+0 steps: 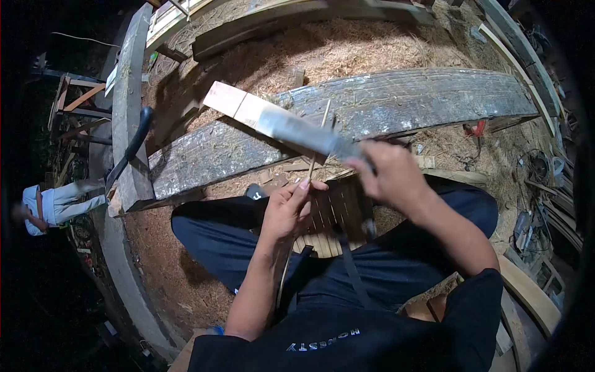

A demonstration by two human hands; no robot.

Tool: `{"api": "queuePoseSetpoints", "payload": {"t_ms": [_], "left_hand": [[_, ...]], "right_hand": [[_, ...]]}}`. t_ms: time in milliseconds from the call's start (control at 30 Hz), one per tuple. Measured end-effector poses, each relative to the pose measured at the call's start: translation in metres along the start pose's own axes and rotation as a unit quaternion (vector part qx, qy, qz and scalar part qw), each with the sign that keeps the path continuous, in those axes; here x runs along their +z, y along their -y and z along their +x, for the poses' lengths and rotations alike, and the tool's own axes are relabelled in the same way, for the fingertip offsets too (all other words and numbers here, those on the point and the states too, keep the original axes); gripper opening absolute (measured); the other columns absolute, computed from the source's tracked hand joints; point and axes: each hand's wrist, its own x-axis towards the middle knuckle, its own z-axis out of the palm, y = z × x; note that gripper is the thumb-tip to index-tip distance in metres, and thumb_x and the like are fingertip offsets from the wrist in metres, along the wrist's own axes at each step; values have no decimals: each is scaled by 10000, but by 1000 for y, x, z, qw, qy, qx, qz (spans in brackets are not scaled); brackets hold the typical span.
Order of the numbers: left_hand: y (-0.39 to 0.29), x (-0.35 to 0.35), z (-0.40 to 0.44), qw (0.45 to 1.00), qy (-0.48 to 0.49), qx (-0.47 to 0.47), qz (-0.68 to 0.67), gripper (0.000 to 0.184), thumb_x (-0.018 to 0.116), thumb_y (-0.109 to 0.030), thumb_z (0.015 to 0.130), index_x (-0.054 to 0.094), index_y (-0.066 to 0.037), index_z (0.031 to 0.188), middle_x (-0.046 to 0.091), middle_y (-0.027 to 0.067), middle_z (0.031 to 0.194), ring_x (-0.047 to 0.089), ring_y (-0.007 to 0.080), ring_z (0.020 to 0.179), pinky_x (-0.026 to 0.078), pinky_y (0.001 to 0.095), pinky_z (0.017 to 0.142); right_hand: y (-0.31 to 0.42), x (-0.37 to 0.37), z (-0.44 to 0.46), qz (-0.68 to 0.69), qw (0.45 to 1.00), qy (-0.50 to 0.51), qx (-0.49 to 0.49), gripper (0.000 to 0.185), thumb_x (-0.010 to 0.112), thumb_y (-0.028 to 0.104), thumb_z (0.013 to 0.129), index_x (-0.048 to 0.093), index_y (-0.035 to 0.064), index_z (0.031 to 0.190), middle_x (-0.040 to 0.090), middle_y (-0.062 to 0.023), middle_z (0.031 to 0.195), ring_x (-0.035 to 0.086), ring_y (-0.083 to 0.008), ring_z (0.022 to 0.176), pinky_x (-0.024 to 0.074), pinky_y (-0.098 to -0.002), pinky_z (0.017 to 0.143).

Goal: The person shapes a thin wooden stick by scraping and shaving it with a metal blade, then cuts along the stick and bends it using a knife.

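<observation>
Thin stick (326, 114) is in L hand (286, 209), its long axis going fwd & slightly to R, out above the counter (434, 99). The blurred knife (302, 132) crosses it, w/ its front part over the pale wood block (230, 102); if it touches stick or block, I cannot tell b/c of blur. L hand is nearer to stick: thumb & fingers pinch it. R hand (395, 178) is wrapped around the knife's rear end. Both hands are well apart.

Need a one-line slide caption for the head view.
Right hand gripping a blurred blade-like tool, left hand holding a thin stick, near a plank and wood shavings.
</observation>
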Motion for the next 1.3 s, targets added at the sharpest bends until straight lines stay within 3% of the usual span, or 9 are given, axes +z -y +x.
{"api": "queuePoseSetpoints", "payload": {"t_ms": [100,167,200,433,567,633,933,1167,1300], "left_hand": [[5,-3,7,1000,-4,-4,-4,360,476,-334,1032,659,-27,1080,351,-82,504,270,23,393,208,212,369],[0,2,3,999,-17,13,28,360,484,-325,1030,663,-15,1066,360,-82,505,280,25,391,212,207,370],[-3,6,2,1000,-23,-5,-18,356,506,-325,1016,626,-22,873,373,-51,496,304,40,393,224,223,376],[-9,10,2,998,-43,-31,-18,415,526,-347,1005,517,-77,689,384,-32,480,312,63,348,227,229,335],[-3,6,1,996,-72,-31,35,307,517,-292,1018,651,-27,940,375,-68,486,287,40,353,216,229,343],[-1,5,2,999,-19,-12,-37,325,511,-297,1020,662,-12,986,383,-70,495,299,38,363,216,227,347],[-4,7,2,999,-49,-24,-4,340,500,-301,1018,554,-74,772,394,-42,498,306,56,360,225,229,351],[4,5,6,997,-81,-17,12,335,501,-298,1026,664,-13,959,364,-56,470,297,49,342,220,228,333],[-9,10,1,999,-14,-21,-36,324,518,-316,1018,644,-24,954,381,-51,477,314,48,344,226,231,329]], "right_hand": [[5,11,-11,-1,996,-29,-86,426,546,426,959,608,19,847,663,-180,722,684,-329,632,568,-447,561],[1,5,0,-19,999,-35,5,420,567,427,944,610,19,852,664,-184,717,682,-337,634,563,-456,574],[-3,2,3,-24,997,-71,-18,412,582,417,935,612,15,856,656,-200,710,682,-366,658,557,-464,593],[14,14,-9,28,997,-35,-60,338,645,347,904,599,13,886,626,-191,749,645,-396,676,517,-458,617],[18,12,-16,14,997,23,-75,414,578,398,939,574,-11,877,654,-215,765,675,-390,697,550,-467,599],[13,11,-8,3,995,-36,-88,419,575,409,943,569,-3,870,647,-208,736,678,-381,674,553,-468,586],[17,11,-16,6,995,-16,-97,435,591,417,929,579,-8,836,646,-219,723,672,-391,642,548,-471,560],[13,14,-19,-21,996,-9,-81,362,661,361,890,598,5,896,623,-188,736,641,-380,640,513,-447,569],[2,6,1,-34,997,-70,-14,360,669,353,892,591,9,819,621,-181,714,645,-354,621,520,-435,559]]}}
